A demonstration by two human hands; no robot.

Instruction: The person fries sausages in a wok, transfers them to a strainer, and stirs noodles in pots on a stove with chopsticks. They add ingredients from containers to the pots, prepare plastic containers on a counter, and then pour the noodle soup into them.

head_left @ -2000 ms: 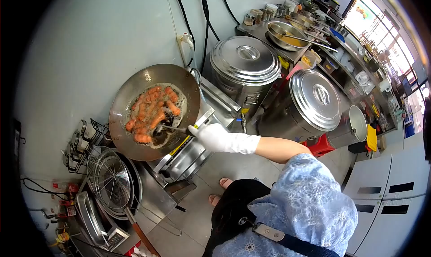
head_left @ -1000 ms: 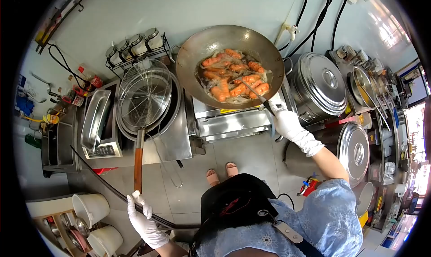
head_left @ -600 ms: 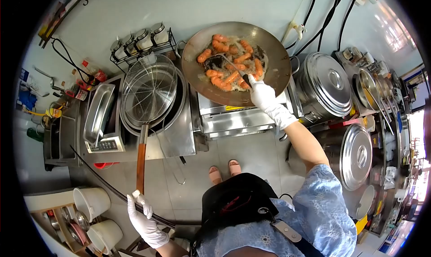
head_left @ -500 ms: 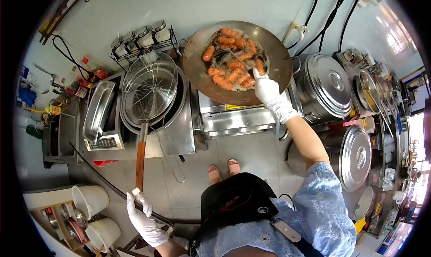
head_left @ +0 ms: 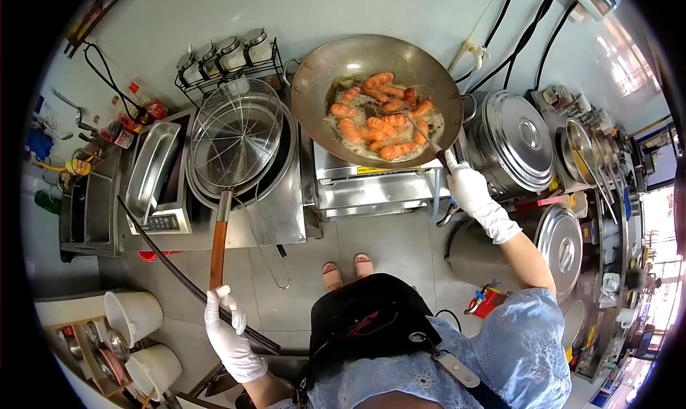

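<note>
- R hand (head_left: 468, 187), white glove, fingers clamped on handle of a metal utensil (head_left: 427, 137); utensil tip sits among the sausages (head_left: 379, 123) at abt 3 o'clock of the wok (head_left: 321, 73).
- Sausages: orange, bunched in bubbling oil, center-to-right of wok bowl. Wok sits on steel burner unit (head_left: 379, 187), hand just off wok rim at 4 o'clock.
- L hand (head_left: 229, 334), white glove, fingers curled round a long black hose/rod (head_left: 179, 273) that runs diagonally up to 10 o'clock; fingertips touch or nearly touch end of the wooden handle (head_left: 218, 244) – can't tell which.
- That handle belongs to wire skimmer (head_left: 236, 134), lying in a second wok-like pan at 9 o'clock of the frying wok.
- Spice jars in rack (head_left: 225, 55) at 12 o'clock of skimmer, by the wall.
- Steel tray (head_left: 150, 169) w/ control panel at 9 o'clock of skimmer.
- Two lidded stockpots: one (head_left: 518, 141) at 3 o'clock of wok, other (head_left: 561, 241) at 5 o'clock.
- White buckets (head_left: 132, 316) at 9 o'clock of L hand, on floor.
</note>
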